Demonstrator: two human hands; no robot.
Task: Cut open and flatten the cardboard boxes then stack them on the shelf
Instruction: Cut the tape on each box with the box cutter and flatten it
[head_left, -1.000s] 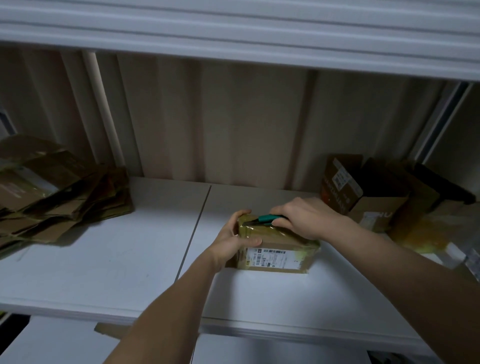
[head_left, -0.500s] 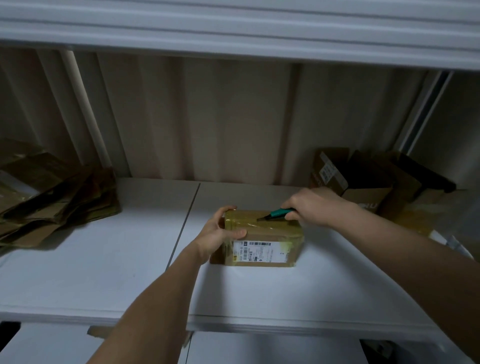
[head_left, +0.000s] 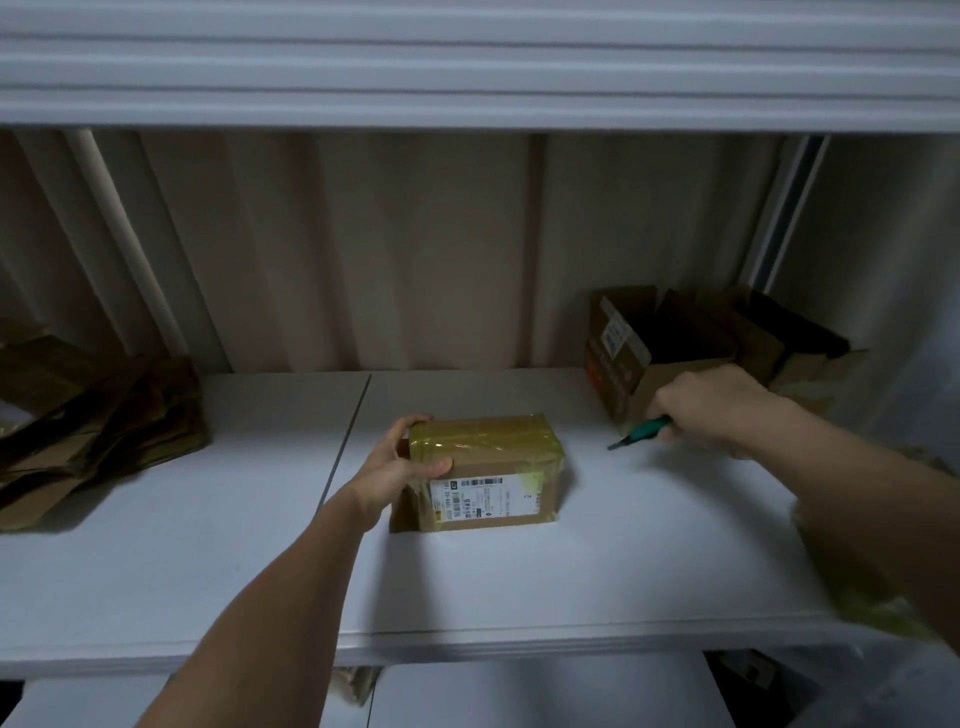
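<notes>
Flattened cardboard (head_left: 93, 415) left, open boxes (head_left: 660, 353) right on shelf (head_left: 519, 582) | taped box (head_left: 485, 470) sealed, labelled | left hand (head_left: 402, 462) fingers grip its end | right hand (head_left: 711, 410) fingers pinch green cutter (head_left: 641, 431), clear of box

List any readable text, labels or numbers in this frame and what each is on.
"2": printed on the white shipping label of the taped box, right of its text block.
Barcode and small print on that label: too blurred to read.
White label on the open box at the back right: too small and dark to read.
Nothing else legible.
</notes>
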